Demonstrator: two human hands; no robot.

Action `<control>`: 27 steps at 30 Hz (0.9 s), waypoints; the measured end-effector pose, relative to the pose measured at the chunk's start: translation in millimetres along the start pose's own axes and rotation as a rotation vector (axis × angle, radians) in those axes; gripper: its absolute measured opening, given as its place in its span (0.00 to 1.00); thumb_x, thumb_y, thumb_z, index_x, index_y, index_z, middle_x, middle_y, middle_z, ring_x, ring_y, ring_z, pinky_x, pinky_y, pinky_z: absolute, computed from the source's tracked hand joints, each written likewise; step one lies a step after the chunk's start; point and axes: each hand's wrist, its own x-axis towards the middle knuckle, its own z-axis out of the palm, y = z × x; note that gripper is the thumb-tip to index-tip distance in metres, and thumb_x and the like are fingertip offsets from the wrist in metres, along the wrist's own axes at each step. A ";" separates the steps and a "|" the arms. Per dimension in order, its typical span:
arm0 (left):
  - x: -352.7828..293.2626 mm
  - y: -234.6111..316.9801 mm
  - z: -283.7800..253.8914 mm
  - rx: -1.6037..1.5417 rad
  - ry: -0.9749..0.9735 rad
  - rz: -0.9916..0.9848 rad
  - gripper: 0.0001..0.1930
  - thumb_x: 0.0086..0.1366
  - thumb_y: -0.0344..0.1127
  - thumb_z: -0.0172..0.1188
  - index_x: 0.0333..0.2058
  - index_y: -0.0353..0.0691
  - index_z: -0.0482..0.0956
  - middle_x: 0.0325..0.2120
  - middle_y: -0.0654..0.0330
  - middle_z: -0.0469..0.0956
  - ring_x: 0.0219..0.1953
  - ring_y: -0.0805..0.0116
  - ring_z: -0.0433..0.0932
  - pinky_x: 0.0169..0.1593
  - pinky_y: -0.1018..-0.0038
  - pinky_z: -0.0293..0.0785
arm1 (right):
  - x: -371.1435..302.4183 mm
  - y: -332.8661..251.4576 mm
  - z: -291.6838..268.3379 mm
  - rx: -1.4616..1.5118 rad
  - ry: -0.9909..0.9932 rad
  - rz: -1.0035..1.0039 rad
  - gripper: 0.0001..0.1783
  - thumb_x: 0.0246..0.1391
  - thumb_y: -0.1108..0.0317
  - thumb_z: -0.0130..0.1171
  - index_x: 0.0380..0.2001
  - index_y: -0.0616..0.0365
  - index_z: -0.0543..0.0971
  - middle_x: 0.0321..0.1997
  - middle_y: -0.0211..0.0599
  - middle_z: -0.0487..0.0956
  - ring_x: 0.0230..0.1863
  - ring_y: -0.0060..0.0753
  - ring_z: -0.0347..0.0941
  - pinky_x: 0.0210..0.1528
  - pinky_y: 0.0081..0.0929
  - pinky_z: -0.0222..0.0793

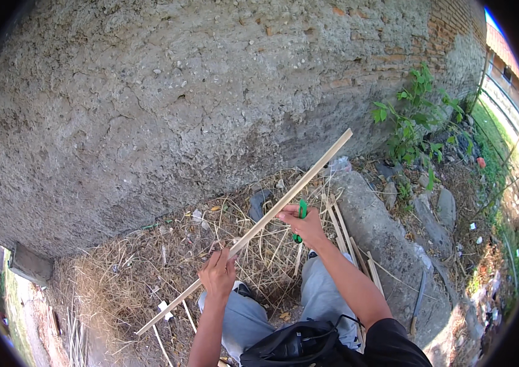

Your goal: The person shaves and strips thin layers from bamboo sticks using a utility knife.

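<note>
We hold the pale strip [253,229] slantwise from near left to far right, our left hand [217,278] clamped around its nearer part, seemingly to steady it; our right hand [309,226] grips a green tool [303,208], probably tucked close so the fingers can also reach the strip.

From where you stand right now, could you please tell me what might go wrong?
The right hand holds a green tool close to the wooden strip; if a blade is exposed, which I cannot make out, a slip might cut a finger. The wooden strip is long and its upper end points toward the wall, so a swing could knock it there. Loose strips lie beside the right leg and might shift underfoot.
</note>
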 end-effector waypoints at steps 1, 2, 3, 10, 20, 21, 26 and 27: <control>-0.7 -0.4 0.9 0.001 0.008 0.002 0.12 0.52 0.32 0.68 0.37 0.43 0.81 0.25 0.62 0.76 0.24 0.60 0.78 0.27 0.65 0.72 | -0.7 -1.5 0.8 0.000 -0.001 0.003 0.10 0.54 0.75 0.63 0.40 0.66 0.82 0.34 0.37 0.84 0.15 0.08 0.60 0.15 0.14 0.51; -0.7 -0.1 1.9 0.002 0.007 0.001 0.12 0.52 0.32 0.68 0.37 0.43 0.81 0.25 0.62 0.76 0.24 0.60 0.78 0.27 0.65 0.72 | -0.9 -3.6 0.8 0.042 0.007 0.052 0.12 0.54 0.76 0.62 0.42 0.66 0.82 0.37 0.41 0.84 0.15 0.08 0.60 0.15 0.14 0.52; -0.9 0.4 2.8 -0.021 0.034 0.014 0.11 0.53 0.31 0.67 0.36 0.42 0.81 0.25 0.62 0.76 0.25 0.60 0.78 0.28 0.65 0.72 | -0.6 -4.3 0.3 0.083 0.015 0.102 0.13 0.55 0.76 0.62 0.44 0.66 0.81 0.41 0.44 0.84 0.15 0.09 0.60 0.16 0.13 0.52; -1.2 5.9 1.1 0.036 0.074 0.050 0.07 0.55 0.30 0.65 0.35 0.42 0.82 0.25 0.61 0.76 0.26 0.61 0.78 0.30 0.66 0.72 | 5.2 4.3 -12.6 0.347 -0.133 0.224 0.19 0.57 0.75 0.58 0.52 0.66 0.76 0.55 0.53 0.78 0.15 0.10 0.58 0.17 0.13 0.56; 15.1 -5.4 -4.7 -0.081 -0.132 -0.107 0.12 0.60 0.38 0.64 0.39 0.39 0.80 0.27 0.56 0.78 0.23 0.51 0.79 0.27 0.59 0.73 | 6.5 18.1 -10.0 -0.160 -0.087 0.010 0.12 0.58 0.69 0.57 0.44 0.62 0.79 0.36 0.47 0.83 0.17 0.20 0.66 0.20 0.23 0.64; 25.0 -8.3 -9.0 -0.122 -0.272 -0.175 0.12 0.61 0.40 0.63 0.38 0.38 0.80 0.25 0.54 0.78 0.24 0.49 0.79 0.27 0.57 0.74 | 3.4 23.7 -7.5 -0.593 -0.054 -0.174 0.11 0.58 0.66 0.58 0.41 0.62 0.79 0.29 0.46 0.83 0.18 0.27 0.71 0.22 0.28 0.67; 43.5 -8.3 -2.9 -0.301 -0.594 -0.243 0.19 0.62 0.47 0.63 0.29 0.32 0.80 0.15 0.48 0.74 0.20 0.50 0.77 0.27 0.60 0.71 | -5.5 41.2 12.0 -1.070 0.064 -0.449 0.17 0.58 0.56 0.59 0.29 0.62 0.77 0.19 0.48 0.76 0.22 0.51 0.76 0.28 0.41 0.71; 40.5 -4.9 1.2 -0.339 -0.655 -0.332 0.20 0.60 0.48 0.65 0.29 0.33 0.80 0.17 0.51 0.75 0.19 0.63 0.73 0.27 0.64 0.67 | -4.9 41.1 18.2 -0.845 0.024 -0.238 0.19 0.58 0.54 0.59 0.28 0.62 0.78 0.18 0.46 0.76 0.21 0.47 0.76 0.27 0.40 0.71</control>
